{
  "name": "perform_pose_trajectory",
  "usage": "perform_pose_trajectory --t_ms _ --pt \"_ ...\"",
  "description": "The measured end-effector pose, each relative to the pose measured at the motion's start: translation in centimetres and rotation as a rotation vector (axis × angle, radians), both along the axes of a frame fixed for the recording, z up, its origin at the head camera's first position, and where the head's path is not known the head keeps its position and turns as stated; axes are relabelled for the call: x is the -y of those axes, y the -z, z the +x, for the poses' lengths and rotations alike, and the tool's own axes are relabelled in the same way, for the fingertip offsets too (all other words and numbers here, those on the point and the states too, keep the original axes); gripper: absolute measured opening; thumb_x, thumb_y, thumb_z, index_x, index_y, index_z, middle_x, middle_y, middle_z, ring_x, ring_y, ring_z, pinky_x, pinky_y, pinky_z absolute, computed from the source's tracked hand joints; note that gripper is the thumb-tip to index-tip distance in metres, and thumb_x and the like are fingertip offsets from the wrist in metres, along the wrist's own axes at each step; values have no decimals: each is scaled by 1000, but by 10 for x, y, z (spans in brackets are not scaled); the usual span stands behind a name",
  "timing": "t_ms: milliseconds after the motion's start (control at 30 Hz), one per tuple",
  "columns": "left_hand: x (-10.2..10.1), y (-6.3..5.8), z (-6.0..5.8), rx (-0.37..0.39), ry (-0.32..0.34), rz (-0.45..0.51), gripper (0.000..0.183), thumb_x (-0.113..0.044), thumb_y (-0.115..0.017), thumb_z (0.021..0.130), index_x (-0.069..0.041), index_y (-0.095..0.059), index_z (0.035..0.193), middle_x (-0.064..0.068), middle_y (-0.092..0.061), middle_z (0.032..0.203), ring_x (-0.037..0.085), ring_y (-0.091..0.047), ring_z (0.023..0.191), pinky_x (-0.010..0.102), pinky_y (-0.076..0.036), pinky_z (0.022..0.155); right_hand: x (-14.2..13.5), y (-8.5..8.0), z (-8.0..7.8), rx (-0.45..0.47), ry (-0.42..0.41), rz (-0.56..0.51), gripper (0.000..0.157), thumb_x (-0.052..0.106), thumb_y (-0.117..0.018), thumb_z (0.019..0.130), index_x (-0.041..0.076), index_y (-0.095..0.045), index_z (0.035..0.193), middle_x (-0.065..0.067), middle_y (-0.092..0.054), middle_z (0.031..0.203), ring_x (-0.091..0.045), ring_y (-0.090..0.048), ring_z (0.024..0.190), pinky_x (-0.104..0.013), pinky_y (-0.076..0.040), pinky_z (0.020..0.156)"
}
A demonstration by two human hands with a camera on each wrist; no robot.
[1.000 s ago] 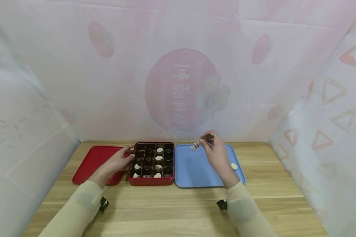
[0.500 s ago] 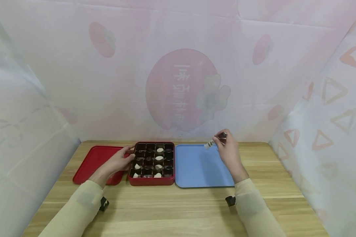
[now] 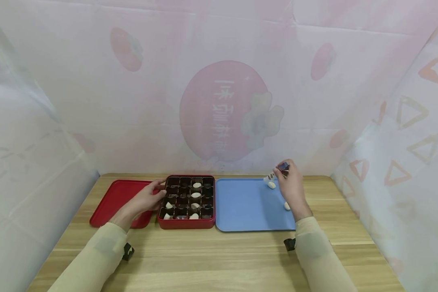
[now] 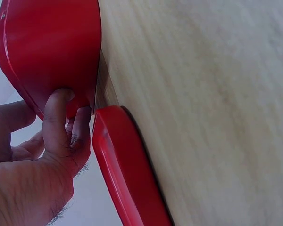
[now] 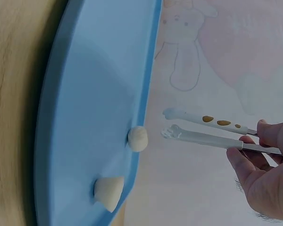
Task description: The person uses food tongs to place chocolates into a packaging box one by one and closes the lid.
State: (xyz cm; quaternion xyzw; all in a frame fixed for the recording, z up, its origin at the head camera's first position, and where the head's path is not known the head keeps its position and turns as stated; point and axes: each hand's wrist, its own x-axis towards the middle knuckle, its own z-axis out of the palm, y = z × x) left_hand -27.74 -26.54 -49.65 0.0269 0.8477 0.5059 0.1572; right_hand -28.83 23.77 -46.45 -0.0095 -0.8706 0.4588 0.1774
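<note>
My right hand (image 3: 290,184) pinches a small pair of tongs (image 3: 271,177) above the far right of the blue tray (image 3: 241,207). In the right wrist view the tongs' white arms have brown spots and paw-like tips, which stand slightly apart with nothing between them. Just below the tips, a rounded white piece (image 5: 137,139) lies by the tray's edge; a tapered white piece (image 5: 108,192) lies nearby. My left hand (image 3: 147,198) rests against the left side of the red box (image 3: 186,224), fingertips touching its wall in the left wrist view. Dark compartments inside hold several pale pieces (image 3: 196,195).
A flat red lid (image 3: 120,198) lies left of the box, partly under my left forearm and hand. The box stands right beside the blue tray. Wooden tabletop (image 3: 211,259) extends in front, and printed cloth walls (image 3: 146,121) enclose the back and sides.
My right hand has moved to the right over the tray with the tongs, which held no visible piece throughout. A white piece near the tips has come into view. My left hand has stayed put.
</note>
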Motion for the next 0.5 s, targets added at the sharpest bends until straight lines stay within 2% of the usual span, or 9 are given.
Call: perform_pose_trajectory --t_ms 500 --pt "0 1 -1 -5 2 -11 67 -15 -53 126 -5 -25 186 39 -43 179 14 -65 87 31 -63 75 -12 12 -10 52 32 77 20 9 -68 120 -6 -62 133 -34 -74 135 -56 -74 139 -61 -63 118"
